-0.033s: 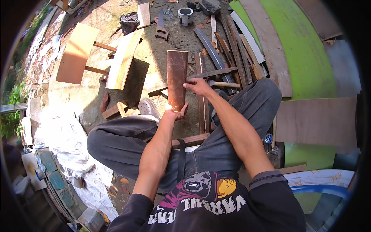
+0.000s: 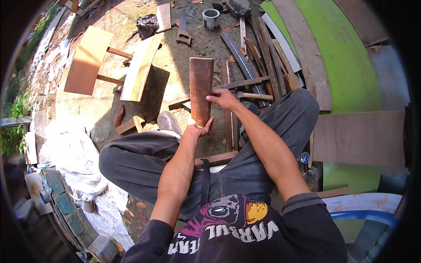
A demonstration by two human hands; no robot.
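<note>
**Upright brown board, steadied at both ends of the grip**

Centrally placed: reddish-brown rectangular wooden board (image 2: 201, 90), held off the ground above the knees. Long axis near vertical in the frame, far end pointing to the upper edge, near end toward the body. Cupped from below by left hand (image 2: 198, 128), fingers curled around the bottom end, likely taking the weight. Pinched along the right edge by right hand (image 2: 224, 99), thumb and fingers closed on the wood, apparently to keep it from tipping. Further out: hammer with pale wooden handle (image 2: 253, 95) just right of that hand, dark weathered planks (image 2: 263, 57) at upper right, light plywood stool on its side (image 2: 109, 65) at upper left, small white tin can (image 2: 211, 18) at top centre, green curved panel (image 2: 346, 57) at far right.
</note>
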